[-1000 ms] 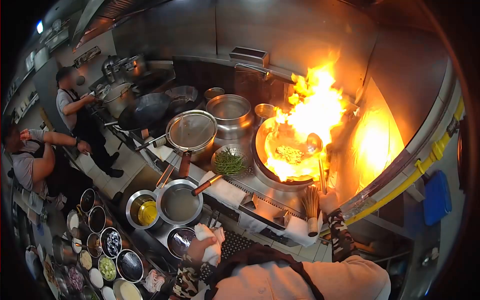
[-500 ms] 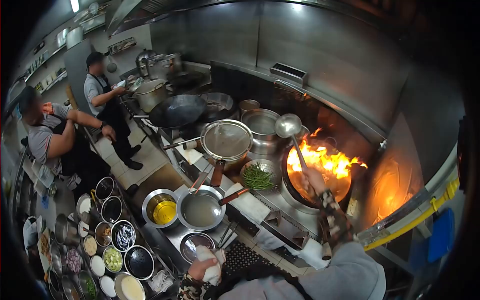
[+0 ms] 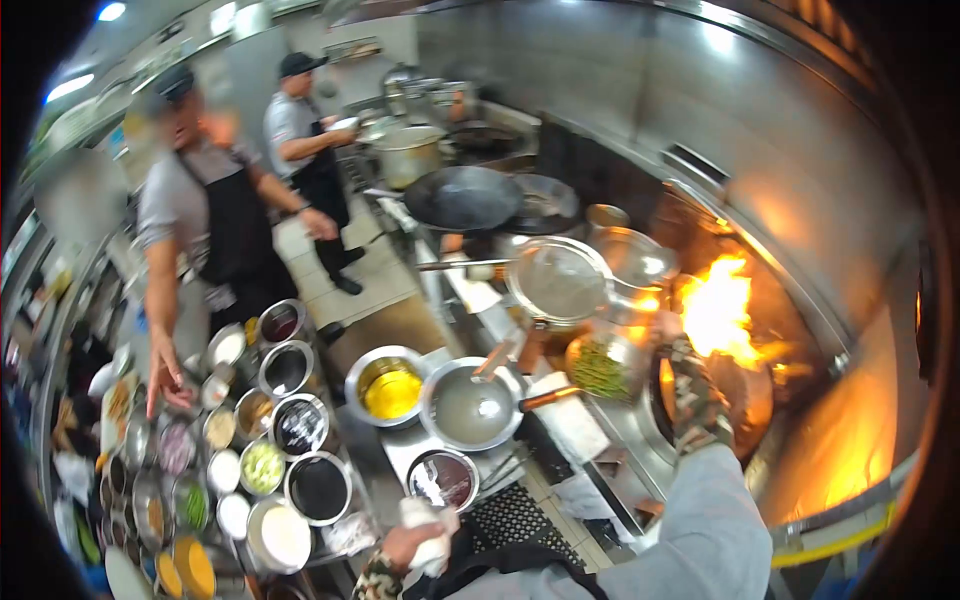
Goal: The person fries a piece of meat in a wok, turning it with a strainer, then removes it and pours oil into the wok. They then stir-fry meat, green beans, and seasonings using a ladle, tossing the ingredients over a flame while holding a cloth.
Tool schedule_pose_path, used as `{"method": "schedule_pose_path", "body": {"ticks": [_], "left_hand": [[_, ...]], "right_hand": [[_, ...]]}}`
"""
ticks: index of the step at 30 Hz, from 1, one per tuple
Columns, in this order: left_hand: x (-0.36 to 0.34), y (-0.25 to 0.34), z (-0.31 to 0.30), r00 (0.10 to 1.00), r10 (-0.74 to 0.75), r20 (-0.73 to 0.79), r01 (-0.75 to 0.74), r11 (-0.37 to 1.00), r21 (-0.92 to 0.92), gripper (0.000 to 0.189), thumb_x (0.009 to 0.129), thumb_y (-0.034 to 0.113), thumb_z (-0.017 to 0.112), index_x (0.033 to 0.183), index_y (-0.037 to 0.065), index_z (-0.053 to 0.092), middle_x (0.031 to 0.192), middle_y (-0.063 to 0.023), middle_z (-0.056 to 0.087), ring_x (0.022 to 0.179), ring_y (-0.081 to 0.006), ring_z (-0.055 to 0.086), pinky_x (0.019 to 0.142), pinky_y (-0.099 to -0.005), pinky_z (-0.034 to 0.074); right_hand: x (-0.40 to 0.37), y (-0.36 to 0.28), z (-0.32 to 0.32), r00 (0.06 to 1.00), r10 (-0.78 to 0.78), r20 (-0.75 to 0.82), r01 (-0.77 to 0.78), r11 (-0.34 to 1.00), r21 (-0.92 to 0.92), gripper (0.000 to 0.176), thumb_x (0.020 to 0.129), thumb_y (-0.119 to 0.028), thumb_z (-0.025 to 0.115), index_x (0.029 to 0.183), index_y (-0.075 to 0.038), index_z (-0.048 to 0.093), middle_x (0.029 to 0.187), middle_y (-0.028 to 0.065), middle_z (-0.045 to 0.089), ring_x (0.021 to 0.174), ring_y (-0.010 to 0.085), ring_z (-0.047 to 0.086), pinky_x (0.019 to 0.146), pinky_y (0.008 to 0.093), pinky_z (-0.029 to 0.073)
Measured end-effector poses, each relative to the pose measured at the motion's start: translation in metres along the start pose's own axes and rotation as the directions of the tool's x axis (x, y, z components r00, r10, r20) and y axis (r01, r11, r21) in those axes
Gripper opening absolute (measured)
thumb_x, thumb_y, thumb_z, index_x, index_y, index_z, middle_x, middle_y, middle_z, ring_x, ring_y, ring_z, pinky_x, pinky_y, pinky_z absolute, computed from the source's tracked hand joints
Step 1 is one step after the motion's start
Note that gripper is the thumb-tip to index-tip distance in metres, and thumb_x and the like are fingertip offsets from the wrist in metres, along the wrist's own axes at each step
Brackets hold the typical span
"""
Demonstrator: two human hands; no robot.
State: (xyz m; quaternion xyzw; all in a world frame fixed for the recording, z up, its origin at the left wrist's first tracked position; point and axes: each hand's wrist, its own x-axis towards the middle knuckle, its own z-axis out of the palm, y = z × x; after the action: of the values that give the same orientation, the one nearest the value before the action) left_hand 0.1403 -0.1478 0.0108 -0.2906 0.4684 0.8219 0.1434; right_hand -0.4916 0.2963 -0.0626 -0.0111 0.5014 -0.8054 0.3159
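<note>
My left hand (image 3: 415, 543) is low at the counter's front edge, closed around a white cloth (image 3: 424, 520). My right hand (image 3: 668, 332), on a camouflage-sleeved arm (image 3: 700, 405), reaches over the near rim of the wok (image 3: 750, 400) and grips a ladle handle. The ladle's bowl is lost in motion blur. Flames (image 3: 718, 308) rise from the wok just right of that hand. A strainer of green beans (image 3: 600, 368) sits directly left of the wok.
Left of the beans are a pan of pale liquid (image 3: 472, 405), a bowl of yellow oil (image 3: 390, 385) and a dark sauce bowl (image 3: 443, 478). Several ingredient bowls (image 3: 262, 466) crowd the left counter. Two people (image 3: 205, 225) stand in the aisle; one's hand (image 3: 165, 375) touches that counter.
My head has turned left, so the whole scene slides right. My right hand has dropped from its raised position down to the wok's rim. The nearer person has stepped closer to the ingredient counter.
</note>
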Motion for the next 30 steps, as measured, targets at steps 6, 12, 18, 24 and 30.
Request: {"method": "schedule_pose_path", "body": {"ticks": [6,12,18,24,30], "left_hand": [[0.034,0.077,0.058,0.953,0.252,0.171,-0.304,0.758,0.577,0.048,0.073,0.025,0.071,0.112,0.003,0.053,0.1,-0.0065,0.061,0.09,-0.0168,0.059,0.081,-0.0304,0.047],[0.077,0.074,0.204,0.467,0.407,0.785,-0.875,0.084,0.476,0.054,0.053,0.032,0.073,0.103,0.016,0.06,0.118,-0.0171,0.051,0.105,-0.0313,0.054,0.09,-0.0381,0.043],[0.121,-0.019,0.294,0.473,0.021,0.881,-0.88,0.058,0.471,0.042,0.05,0.025,0.072,0.089,0.012,0.062,0.087,-0.0123,0.063,0.088,-0.026,0.061,0.075,-0.0349,0.048],[0.088,-0.042,0.118,0.864,-0.234,0.446,-0.464,-0.025,0.885,0.039,0.055,0.03,0.069,0.088,0.011,0.062,0.081,-0.0111,0.064,0.081,-0.0249,0.062,0.068,-0.0339,0.049],[0.007,-0.067,0.0,0.981,-0.191,0.032,-0.029,0.018,0.999,0.039,0.06,0.037,0.066,0.089,0.011,0.063,0.081,-0.0127,0.064,0.08,-0.0269,0.063,0.069,-0.0357,0.048]], "right_hand": [[-0.16,-0.028,0.1,0.98,-0.152,0.126,0.062,0.845,0.531,0.021,0.094,-0.022,0.04,0.081,-0.007,0.045,0.051,-0.0063,0.034,0.038,0.0048,0.032,0.035,0.019,0.03],[-0.381,0.035,0.273,0.989,0.145,0.011,-0.114,0.727,0.677,0.02,0.093,-0.023,0.043,0.083,-0.006,0.046,0.052,-0.0053,0.039,0.039,0.0055,0.037,0.036,0.0208,0.033],[-0.435,0.039,0.217,0.933,0.163,-0.32,0.117,0.705,0.7,0.019,0.091,-0.024,0.046,0.084,-0.006,0.048,0.052,-0.0044,0.043,0.04,0.0062,0.042,0.038,0.0227,0.037],[-0.451,0.093,0.099,0.799,0.3,-0.521,-0.002,0.868,0.497,0.013,0.084,-0.02,0.051,0.075,-0.012,0.047,0.053,0.0029,0.046,0.034,0.0118,0.042,0.03,0.0273,0.034],[-0.455,0.126,0.072,0.649,-0.352,-0.675,-0.153,0.808,-0.568,0.006,0.08,-0.01,0.054,0.08,-0.005,0.051,0.061,0.0065,0.051,0.041,0.0167,0.049,0.033,0.0316,0.038]]}}
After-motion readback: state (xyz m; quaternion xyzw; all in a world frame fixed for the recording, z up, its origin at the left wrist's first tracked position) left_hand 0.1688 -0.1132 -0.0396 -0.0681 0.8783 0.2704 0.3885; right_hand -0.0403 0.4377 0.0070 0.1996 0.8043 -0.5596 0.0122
